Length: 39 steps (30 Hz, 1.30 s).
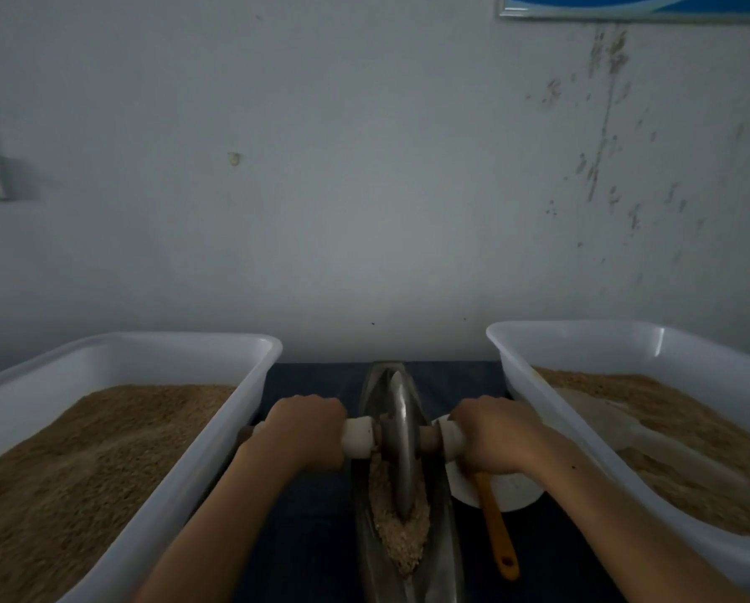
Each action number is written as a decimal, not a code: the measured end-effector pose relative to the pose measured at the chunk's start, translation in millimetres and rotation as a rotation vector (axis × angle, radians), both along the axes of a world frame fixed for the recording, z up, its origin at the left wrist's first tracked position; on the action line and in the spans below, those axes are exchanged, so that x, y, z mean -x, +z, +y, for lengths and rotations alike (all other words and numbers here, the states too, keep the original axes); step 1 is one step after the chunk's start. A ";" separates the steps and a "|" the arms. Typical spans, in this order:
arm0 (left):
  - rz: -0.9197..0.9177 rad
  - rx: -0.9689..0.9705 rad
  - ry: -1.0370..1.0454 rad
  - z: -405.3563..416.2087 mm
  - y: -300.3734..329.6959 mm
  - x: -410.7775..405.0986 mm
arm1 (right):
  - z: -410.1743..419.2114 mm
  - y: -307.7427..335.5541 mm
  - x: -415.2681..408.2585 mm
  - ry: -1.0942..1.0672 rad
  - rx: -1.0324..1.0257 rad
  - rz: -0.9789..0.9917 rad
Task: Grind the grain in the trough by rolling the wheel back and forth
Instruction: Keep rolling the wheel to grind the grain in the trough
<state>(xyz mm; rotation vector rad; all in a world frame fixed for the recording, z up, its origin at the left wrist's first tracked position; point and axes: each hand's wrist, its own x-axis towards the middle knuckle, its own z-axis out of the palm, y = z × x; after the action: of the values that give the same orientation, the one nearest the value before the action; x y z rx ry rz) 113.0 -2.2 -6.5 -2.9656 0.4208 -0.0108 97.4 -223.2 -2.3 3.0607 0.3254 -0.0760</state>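
Observation:
A narrow metal trough [445, 554] runs away from me down the middle of the dark table. A metal grinding wheel [401, 441] stands upright in it, towards the far half. Brown crushed grain [401, 537] lies in the trough around and in front of the wheel. A handle with white sleeves [358, 437] passes through the wheel. My left hand [305, 430] grips the left side of the handle. My right hand [492, 433] grips the right side.
A white tub [251, 385] full of brown grain stands at the left. Another white tub [508, 363] with grain and a pale scoop [599, 415] stands at the right. A white bowl [512, 493] with an orange-handled tool [497, 528] sits by the trough. A wall rises close behind.

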 end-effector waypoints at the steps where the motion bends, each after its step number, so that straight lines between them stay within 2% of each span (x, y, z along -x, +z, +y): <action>1: -0.038 -0.002 0.000 -1.6 -0.3 0.7 | 0.2 -2.4 0.0 0.001 -0.013 -0.057; 6: -0.220 0.009 0.035 -8.2 -3.9 3.2 | 2.3 -13.6 0.8 0.000 -0.107 -0.324; 11: -0.257 0.024 0.036 -7.9 -6.0 2.7 | 4.5 -14.7 1.7 -0.002 -0.107 -0.339; 15: -0.140 0.011 0.019 -4.1 -4.1 2.4 | 6.2 -10.0 3.6 -0.012 -0.053 -0.301; 21: 0.129 0.044 0.003 2.9 0.4 -0.1 | 4.8 -1.2 2.5 0.009 0.062 -0.078; 25: 0.195 0.077 0.009 5.3 -1.5 -2.7 | 4.0 -0.7 0.1 0.014 0.067 -0.048; 30: 0.080 0.098 0.029 5.0 -7.5 -6.5 | 7.5 -8.6 -1.7 0.017 0.001 -0.257; 36: -0.221 0.068 0.023 -1.3 -12.5 -5.8 | 6.1 -21.4 -5.2 0.010 -0.069 -0.430; 39: -0.253 0.079 0.017 -0.6 -13.8 -6.7 | 5.2 -24.2 -4.6 0.023 -0.073 -0.475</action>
<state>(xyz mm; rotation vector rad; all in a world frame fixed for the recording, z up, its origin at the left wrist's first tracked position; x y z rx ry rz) 119.7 -2.7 -20.4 -2.9893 0.3687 -0.4044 102.0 -218.0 -26.5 3.0120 0.3332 0.6643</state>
